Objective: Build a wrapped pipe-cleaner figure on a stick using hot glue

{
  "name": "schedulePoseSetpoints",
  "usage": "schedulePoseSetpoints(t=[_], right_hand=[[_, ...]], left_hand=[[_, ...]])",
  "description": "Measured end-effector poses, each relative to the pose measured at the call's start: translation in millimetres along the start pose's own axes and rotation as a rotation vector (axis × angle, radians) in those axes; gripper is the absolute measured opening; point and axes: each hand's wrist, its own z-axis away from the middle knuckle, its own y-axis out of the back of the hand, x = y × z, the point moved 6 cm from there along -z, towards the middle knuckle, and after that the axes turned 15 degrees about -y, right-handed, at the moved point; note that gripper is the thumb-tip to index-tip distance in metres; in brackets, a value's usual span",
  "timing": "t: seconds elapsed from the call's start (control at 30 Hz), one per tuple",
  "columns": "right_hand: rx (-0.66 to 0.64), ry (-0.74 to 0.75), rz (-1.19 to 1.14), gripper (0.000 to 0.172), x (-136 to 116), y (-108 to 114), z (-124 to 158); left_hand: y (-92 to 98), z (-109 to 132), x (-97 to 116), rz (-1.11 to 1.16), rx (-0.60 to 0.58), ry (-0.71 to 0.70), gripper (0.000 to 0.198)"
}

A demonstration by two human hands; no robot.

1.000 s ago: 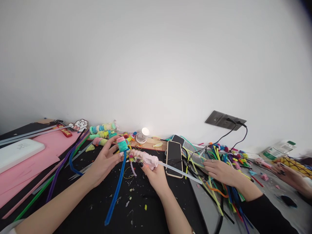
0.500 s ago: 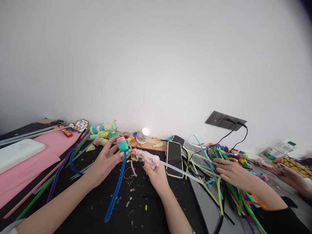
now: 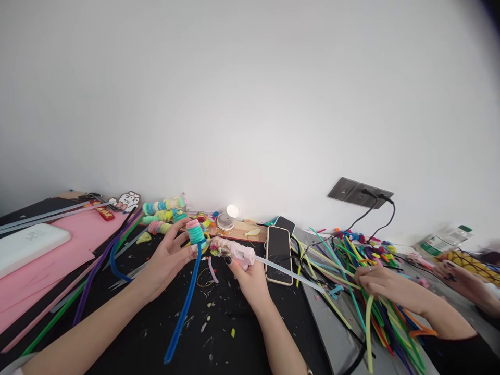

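My left hand (image 3: 166, 260) pinches a coiled pipe-cleaner piece (image 3: 194, 232), pink on top and teal below, from which a long blue pipe cleaner (image 3: 183, 307) trails toward me over the black table (image 3: 234, 344). My right hand (image 3: 248, 276) is closed around a pink hot glue gun (image 3: 233, 250). Its nozzle sits against the coil. A clear glue stick (image 3: 289, 273) pokes out of the gun's back, to the right.
Two phones (image 3: 279, 246) lie right of the gun. Another person's hand (image 3: 380, 284) grips a heap of coloured pipe cleaners (image 3: 367, 312) at the right; a further hand (image 3: 463, 278) shows at the far right. Pink paper (image 3: 47, 255) and a white case (image 3: 27, 244) lie left. Cables hang from a wall socket (image 3: 359, 191).
My hands have barely moved. The other person's hand has pulled the pipe-cleaner bundle rightward and toward the front edge, lifting strands.
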Motion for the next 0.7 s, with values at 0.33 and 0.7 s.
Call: schedulePoseSetpoints(t=[0.33, 0.7], right_hand=[[0.106, -0.063, 0.276, 0.020, 6.1, 6.5, -1.3], [0.308, -0.055, 0.779, 0.053, 15.8, 8.2, 0.3]], left_hand=[[-0.8, -0.4, 3.4, -0.013, 0.033, 0.023, 0.060], [1.0, -1.0, -5.3, -0.093, -0.065, -0.065, 0.056]])
